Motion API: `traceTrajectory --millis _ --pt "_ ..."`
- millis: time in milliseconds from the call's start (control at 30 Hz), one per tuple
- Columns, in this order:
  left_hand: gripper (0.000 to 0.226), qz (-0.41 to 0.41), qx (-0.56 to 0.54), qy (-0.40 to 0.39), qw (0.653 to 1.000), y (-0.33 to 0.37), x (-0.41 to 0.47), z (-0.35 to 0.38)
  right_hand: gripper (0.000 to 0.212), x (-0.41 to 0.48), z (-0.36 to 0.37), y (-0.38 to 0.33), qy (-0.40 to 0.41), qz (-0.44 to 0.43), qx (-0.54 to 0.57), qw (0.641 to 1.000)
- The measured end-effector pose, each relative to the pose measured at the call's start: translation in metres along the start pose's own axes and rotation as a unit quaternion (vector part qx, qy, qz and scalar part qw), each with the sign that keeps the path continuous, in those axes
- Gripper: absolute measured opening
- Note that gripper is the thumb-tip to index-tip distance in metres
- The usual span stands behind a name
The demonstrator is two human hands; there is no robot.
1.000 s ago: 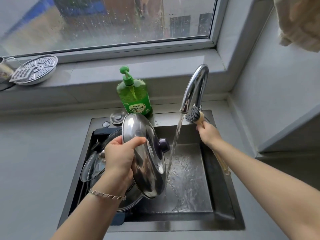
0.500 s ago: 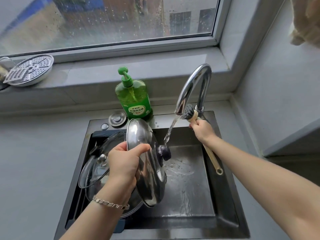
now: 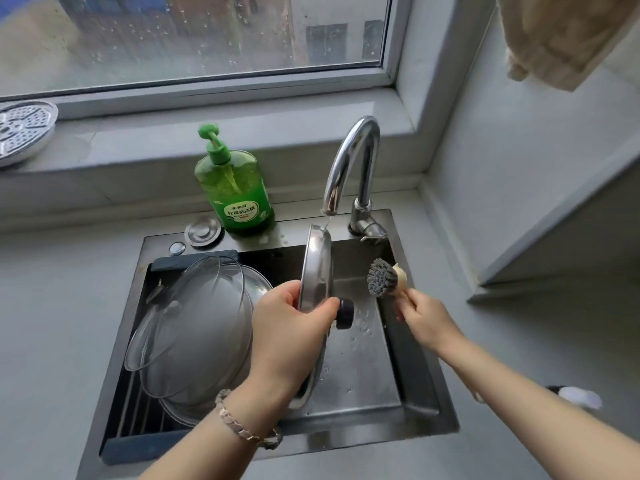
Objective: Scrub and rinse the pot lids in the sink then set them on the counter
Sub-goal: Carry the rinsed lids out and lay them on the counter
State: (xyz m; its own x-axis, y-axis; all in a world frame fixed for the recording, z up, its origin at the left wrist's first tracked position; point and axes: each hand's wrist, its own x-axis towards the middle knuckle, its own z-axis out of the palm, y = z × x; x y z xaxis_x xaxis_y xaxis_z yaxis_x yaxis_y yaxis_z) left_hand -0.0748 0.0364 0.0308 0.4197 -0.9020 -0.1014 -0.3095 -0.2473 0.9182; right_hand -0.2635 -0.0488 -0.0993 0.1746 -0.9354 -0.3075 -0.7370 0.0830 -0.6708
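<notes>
Right hand (image 3: pixel 427 322) dropped from tap (image 3: pixel 349 157), gripping brush (image 3: pixel 382 277); left hand (image 3: pixel 291 327) grips upright lid (image 3: pixel 317 265)

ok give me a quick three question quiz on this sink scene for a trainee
1. True or false: the left hand holds the steel lid on edge, its top rim just below the tap.
2. What does the right hand hold? A sponge; B brush; C soap bottle.
3. Fill in: the glass lids lie in the ___ half of the sink.

Key: 1 true; 2 B; 3 left.
</notes>
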Motion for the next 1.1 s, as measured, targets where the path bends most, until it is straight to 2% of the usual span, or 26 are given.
traceTrajectory --millis 167,267,367,533,633,700,767,833,900,967,1000,1033,1100 --pt "0.017 0.011 0.002 -0.005 1.0 -0.004 -0.008 0.008 0.032 -0.014 -0.012 0.018 0.054 0.035 -0.03 0.998" --pt "0.013 -0.007 -0.003 -0.005 1.0 -0.011 -0.009 0.009 0.022 -0.014 -0.017 0.024 0.107 0.062 -0.044 0.991" --pt "0.009 -0.028 -0.016 0.017 0.999 -0.019 -0.005 0.005 0.028 -0.004 -0.023 0.031 0.15 0.107 -0.031 0.982" --pt "0.016 -0.065 -0.069 0.041 0.995 -0.026 -0.002 -0.001 0.033 0.017 -0.015 0.062 0.135 0.185 -0.058 0.972" --pt "0.014 -0.076 -0.083 0.042 0.993 -0.027 -0.006 -0.002 0.033 0.024 -0.008 0.068 0.127 0.27 -0.025 0.954" --pt "0.019 -0.088 -0.092 0.048 0.991 -0.028 -0.007 -0.003 0.03 0.027 -0.004 0.059 0.153 0.294 -0.018 0.943" --pt "0.023 -0.091 -0.095 0.055 0.99 -0.029 -0.007 -0.003 0.032 0.025 -0.002 0.039 0.183 0.241 -0.067 0.951" --pt "0.021 -0.092 -0.095 0.061 0.989 -0.028 -0.007 -0.002 0.043 0.014 0.0 0.007 0.17 0.153 -0.042 0.973" --pt "0.015 -0.101 -0.096 0.065 0.988 -0.026 -0.006 -0.001 0.049 -0.004 0.002 -0.03 0.065 0.062 0.075 0.993" --pt "0.012 -0.116 -0.111 0.074 0.984 -0.024 -0.005 -0.001 0.044 -0.026 0.002 -0.063 -0.1 0.015 0.155 0.983" --pt "0.013 -0.124 -0.123 0.08 0.981 -0.022 -0.005 -0.002 0.039 -0.035 0.003 -0.073 -0.161 0.003 0.162 0.974" --pt "0.013 -0.133 -0.14 0.083 0.978 -0.02 -0.005 -0.003 0.034 -0.041 0.004 -0.08 -0.182 -0.011 0.159 0.97" --pt "0.013 -0.156 -0.193 0.08 0.965 -0.017 -0.006 -0.008 0.022 -0.045 0.005 -0.087 -0.139 -0.033 0.162 0.976"
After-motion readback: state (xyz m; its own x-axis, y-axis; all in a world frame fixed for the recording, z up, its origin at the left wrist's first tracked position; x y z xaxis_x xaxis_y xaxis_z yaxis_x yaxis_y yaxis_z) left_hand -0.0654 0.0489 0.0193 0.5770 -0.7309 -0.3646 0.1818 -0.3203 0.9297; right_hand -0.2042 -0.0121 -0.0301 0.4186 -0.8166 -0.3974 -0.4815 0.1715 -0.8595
